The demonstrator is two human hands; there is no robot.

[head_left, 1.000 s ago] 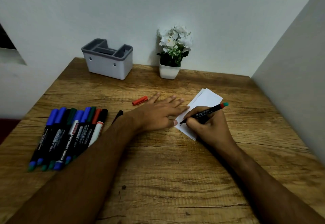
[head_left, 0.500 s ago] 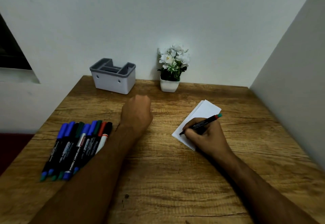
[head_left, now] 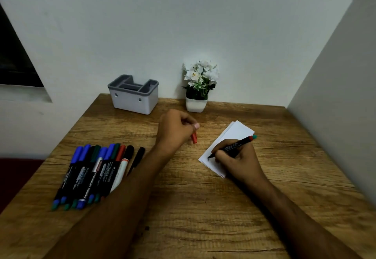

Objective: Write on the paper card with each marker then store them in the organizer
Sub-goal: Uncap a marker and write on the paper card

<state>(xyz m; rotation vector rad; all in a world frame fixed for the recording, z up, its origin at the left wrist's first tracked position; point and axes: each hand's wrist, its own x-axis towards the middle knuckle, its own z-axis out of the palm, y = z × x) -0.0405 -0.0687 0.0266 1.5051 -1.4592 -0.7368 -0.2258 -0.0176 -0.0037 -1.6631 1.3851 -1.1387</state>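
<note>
My right hand point(head_left: 237, 160) grips a black marker point(head_left: 234, 146) with a red and teal end, its tip on the white paper card point(head_left: 237, 131) at the right of the wooden table. My left hand point(head_left: 176, 128) is raised mid-table and pinches a small red cap point(head_left: 194, 137) that hangs below its fingers. A row of several capped markers point(head_left: 95, 173) in blue, green, red and black lies at the left, partly under my left forearm. The grey-and-white organizer point(head_left: 134, 96) stands at the back left.
A white pot with white flowers point(head_left: 198, 88) stands against the back wall right of the organizer. A wall closes the table's right side. Bare wood point(head_left: 203, 208) spreads between my forearms, toward the front edge.
My left hand left the card, moved to the red cap lying on the table, closed over it and now holds it lifted. My right hand stays with the marker on the card.
</note>
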